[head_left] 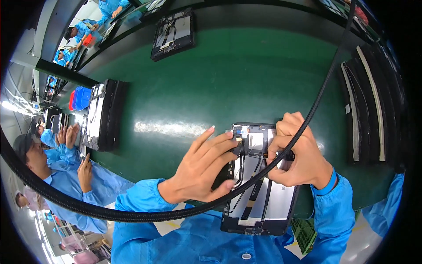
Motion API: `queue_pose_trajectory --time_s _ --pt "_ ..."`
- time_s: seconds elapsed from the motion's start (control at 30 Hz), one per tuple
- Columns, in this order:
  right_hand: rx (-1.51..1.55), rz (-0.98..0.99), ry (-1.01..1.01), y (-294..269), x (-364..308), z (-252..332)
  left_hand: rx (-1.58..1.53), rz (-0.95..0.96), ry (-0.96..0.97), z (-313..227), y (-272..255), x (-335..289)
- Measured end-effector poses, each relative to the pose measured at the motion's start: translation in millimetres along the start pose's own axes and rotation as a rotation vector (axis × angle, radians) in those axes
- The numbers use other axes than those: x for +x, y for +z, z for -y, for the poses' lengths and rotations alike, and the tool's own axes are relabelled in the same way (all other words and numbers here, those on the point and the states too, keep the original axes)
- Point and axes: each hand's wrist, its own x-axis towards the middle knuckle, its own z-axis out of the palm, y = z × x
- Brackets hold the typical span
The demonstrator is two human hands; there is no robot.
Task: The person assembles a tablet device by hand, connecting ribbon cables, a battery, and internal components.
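An opened tablet (280, 200) lies in front of me at the green bench's near edge, its silver inner plates, black ribbon cables and small circuit parts exposed. My left hand (203, 165) rests over its left side, fingers outstretched, with the fingertips touching the upper left frame. Over the tablet's upper right part, my right hand (303, 154) is closed, thumb and forefinger pinched together at the inner parts. Whatever sits between those fingers is hidden. A blue band (326, 186) circles my right wrist.
A thick black braided cable (145, 215) arcs across the view, passing in front of my right hand. Tablet stacks stand at left (107, 116) and another opened tablet (175, 34) lies at the back. Black slabs (367, 110) line the right side. A co-worker (66, 167) sits at left.
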Motion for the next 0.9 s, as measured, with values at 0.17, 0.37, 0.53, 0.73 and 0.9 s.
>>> queue_pose_trajectory --time_s 0.17,0.37,0.53,0.73,0.9 --pt "0.008 0.011 0.014 0 6 4 0.137 0.020 0.022 -2 2 -4" --pt "0.014 -0.029 -0.027 4 1 -2 0.148 -0.045 0.120 11 3 -7" --pt "-0.033 0.024 -0.003 0 -1 -2 0.198 -0.101 0.291 25 3 0" --pt "-0.018 -0.091 -0.086 9 -3 -11 0.063 -0.125 0.387 39 5 11" --pt "-0.026 -0.057 -0.024 4 -3 -8 0.023 -0.121 0.463 39 7 11"
